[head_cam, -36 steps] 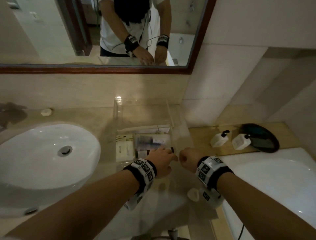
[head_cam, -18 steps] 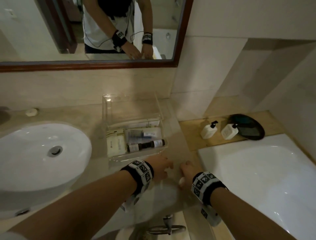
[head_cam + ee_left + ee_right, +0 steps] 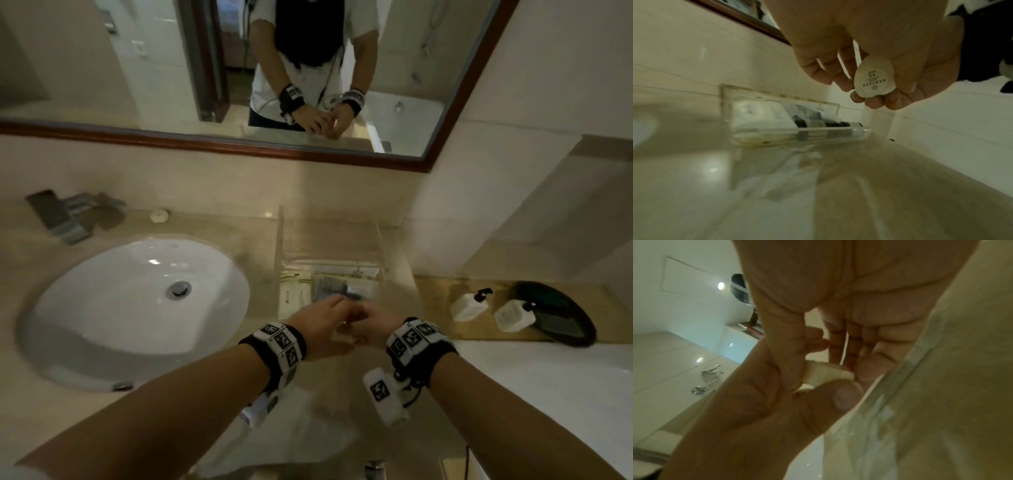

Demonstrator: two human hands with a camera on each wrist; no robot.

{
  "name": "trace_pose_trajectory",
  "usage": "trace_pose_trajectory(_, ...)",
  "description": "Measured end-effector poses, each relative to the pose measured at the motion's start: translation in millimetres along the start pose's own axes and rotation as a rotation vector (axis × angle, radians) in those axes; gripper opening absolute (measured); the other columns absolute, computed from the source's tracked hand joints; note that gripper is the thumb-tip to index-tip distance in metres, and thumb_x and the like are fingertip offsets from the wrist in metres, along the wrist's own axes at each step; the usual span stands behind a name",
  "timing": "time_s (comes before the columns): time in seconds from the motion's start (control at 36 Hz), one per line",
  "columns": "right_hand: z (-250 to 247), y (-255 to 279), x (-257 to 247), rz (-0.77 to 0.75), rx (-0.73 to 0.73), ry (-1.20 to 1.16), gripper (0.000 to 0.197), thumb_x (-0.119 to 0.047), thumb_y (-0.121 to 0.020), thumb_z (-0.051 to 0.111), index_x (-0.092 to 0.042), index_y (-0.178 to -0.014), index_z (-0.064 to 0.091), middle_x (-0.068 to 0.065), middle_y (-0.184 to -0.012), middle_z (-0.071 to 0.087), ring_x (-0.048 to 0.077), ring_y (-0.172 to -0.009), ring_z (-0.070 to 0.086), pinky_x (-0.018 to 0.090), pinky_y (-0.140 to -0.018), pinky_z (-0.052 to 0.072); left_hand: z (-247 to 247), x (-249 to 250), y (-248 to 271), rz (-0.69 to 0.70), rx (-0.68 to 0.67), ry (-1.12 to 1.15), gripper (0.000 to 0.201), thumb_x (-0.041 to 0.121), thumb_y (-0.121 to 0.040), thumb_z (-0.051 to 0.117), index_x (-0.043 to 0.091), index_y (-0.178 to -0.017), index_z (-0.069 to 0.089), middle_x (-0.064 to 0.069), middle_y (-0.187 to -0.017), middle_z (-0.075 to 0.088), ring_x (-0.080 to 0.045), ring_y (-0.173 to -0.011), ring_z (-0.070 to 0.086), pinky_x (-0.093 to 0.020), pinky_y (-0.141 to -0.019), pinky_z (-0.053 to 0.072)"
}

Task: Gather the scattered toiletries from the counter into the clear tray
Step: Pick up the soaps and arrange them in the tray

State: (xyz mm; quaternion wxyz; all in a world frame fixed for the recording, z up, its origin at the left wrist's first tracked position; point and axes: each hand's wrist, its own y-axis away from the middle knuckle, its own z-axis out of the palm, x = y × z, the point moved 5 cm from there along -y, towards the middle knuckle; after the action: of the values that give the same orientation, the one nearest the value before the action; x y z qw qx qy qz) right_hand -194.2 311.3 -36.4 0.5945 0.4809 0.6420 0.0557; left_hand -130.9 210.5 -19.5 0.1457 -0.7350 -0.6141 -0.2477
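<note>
A small round white wrapped soap (image 3: 874,82) is held just above the counter, in front of the clear tray (image 3: 284,240). My right hand (image 3: 834,365) pinches the soap (image 3: 824,374) between thumb and fingers. My left hand (image 3: 325,318) meets my right hand (image 3: 373,325) there, and its thumb and fingers pinch the same soap. The tray (image 3: 797,131) stands against the wall and holds pale sachets, a tube and a small dark bottle (image 3: 830,125).
A white basin (image 3: 137,308) and faucet (image 3: 68,212) are on the left. Crumpled clear plastic (image 3: 308,428) lies on the counter near its front edge. Two white pump bottles (image 3: 467,305) and a dark round dish (image 3: 561,308) sit on the wooden ledge by the bathtub (image 3: 548,394).
My hands were apart near the counter's front, the right one reaching down to the soap. Now they are together in front of the tray with the soap lifted between them.
</note>
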Motion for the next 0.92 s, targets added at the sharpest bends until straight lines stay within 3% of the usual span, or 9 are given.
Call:
trace_pose_trajectory(0.06, 12, -7, -20, -0.024, 0.012, -0.076, 0.025, -0.001, -0.073, 0.071, -0.011, -0.093, 0.060, 0.006, -0.082, 0.060, 0.018, -0.072, 0.061, 0.028, -0.056, 0.050, -16, -13, 11, -0.025, 0.032, -0.014, 0.049, 0.038, -0.082, 0.066, 0.021, -0.125, 0.048, -0.002, -0.124, 0.052, -0.021, -0.109, 0.054, -0.032, -0.090, 0.047)
trace_pose_trajectory(0.17, 46, -19, -57, -0.050, -0.060, -0.135, 0.031, 0.002, -0.075, 0.073, -0.007, -0.100, 0.055, 0.008, -0.088, 0.061, 0.019, -0.077, 0.062, 0.028, -0.063, 0.053, -44, -42, 41, -0.112, 0.075, -0.043, 0.041, 0.037, -0.086, 0.063, 0.017, -0.119, 0.050, -0.004, -0.119, 0.055, -0.023, -0.106, 0.054, -0.025, -0.080, 0.037)
trace_pose_trajectory(0.31, 97, -37, -99, -0.082, -0.130, -0.188, 0.015, 0.007, -0.085, 0.062, -0.007, -0.088, 0.058, 0.009, -0.083, 0.063, 0.019, -0.069, 0.063, 0.025, -0.050, 0.054, -75, -79, 88, -0.172, 0.147, -0.069, 0.046, 0.038, -0.087, 0.060, 0.024, -0.129, 0.048, -0.003, -0.122, 0.060, -0.024, -0.110, 0.056, -0.032, -0.087, 0.045)
trace_pose_trajectory(0.42, 140, -52, -133, -0.088, -0.188, -0.014, 0.012, -0.007, -0.083, 0.070, -0.015, -0.089, 0.062, 0.006, -0.091, 0.065, 0.021, -0.082, 0.064, 0.032, -0.070, 0.054, -98, -113, 124, -0.217, 0.154, -0.134, 0.028, 0.030, -0.086, 0.059, 0.019, -0.111, 0.058, -0.004, -0.108, 0.066, -0.027, -0.100, 0.060, -0.031, -0.084, 0.044)
trace_pose_trajectory(0.56, 190, -75, -179, -0.130, -0.174, 0.256, 0.012, -0.025, -0.088, 0.065, -0.017, -0.088, 0.057, 0.001, -0.088, 0.061, 0.016, -0.077, 0.062, 0.027, -0.065, 0.048, -127, -173, 173, -0.381, 0.229, -0.037, 0.040, 0.033, -0.083, 0.060, 0.026, -0.123, 0.055, -0.001, -0.115, 0.063, -0.021, -0.103, 0.057, -0.027, -0.085, 0.043)
trace_pose_trajectory(0.61, 208, -88, -199, -0.133, -0.175, 0.388, 0.014, -0.026, -0.089, 0.062, -0.017, -0.082, 0.055, 0.002, -0.086, 0.058, 0.018, -0.081, 0.061, 0.029, -0.066, 0.047, -136, -202, 193, -0.505, 0.255, 0.029, 0.050, 0.036, -0.082, 0.060, 0.026, -0.129, 0.047, -0.004, -0.118, 0.059, -0.023, -0.107, 0.054, -0.028, -0.086, 0.043)
trace_pose_trajectory(0.67, 226, -103, -220, -0.145, -0.173, 0.454, 0.014, -0.024, -0.090, 0.060, -0.017, -0.080, 0.055, 0.003, -0.088, 0.056, 0.020, -0.086, 0.058, 0.033, -0.072, 0.048, -146, -226, 213, -0.578, 0.301, 0.100, 0.045, 0.032, -0.081, 0.062, 0.021, -0.121, 0.046, -0.004, -0.109, 0.059, -0.024, -0.099, 0.056, -0.029, -0.079, 0.045)
trace_pose_trajectory(0.78, 252, -136, -258, -0.219, -0.061, 0.474, 0.007, -0.016, -0.088, 0.061, -0.017, -0.095, 0.058, -0.002, -0.079, 0.056, 0.020, -0.079, 0.056, 0.038, -0.082, 0.053, -159, -272, 249, -0.707, 0.320, 0.121, 0.036, 0.028, -0.083, 0.060, 0.017, -0.113, 0.046, 0.003, -0.088, 0.049, -0.019, -0.081, 0.049, -0.027, -0.068, 0.036)
trace_pose_trajectory(0.92, 276, -190, -297, -0.205, -0.009, 0.678, 0.041, -0.025, -0.088, 0.062, -0.013, -0.126, 0.053, 0.008, -0.124, 0.052, 0.027, -0.103, 0.054, 0.032, -0.082, 0.045, -169, -331, 286, -0.810, 0.315, 0.129, 0.038, 0.032, -0.084, 0.059, 0.018, -0.117, 0.044, -0.002, -0.102, 0.057, -0.024, -0.095, 0.054, -0.030, -0.079, 0.043)
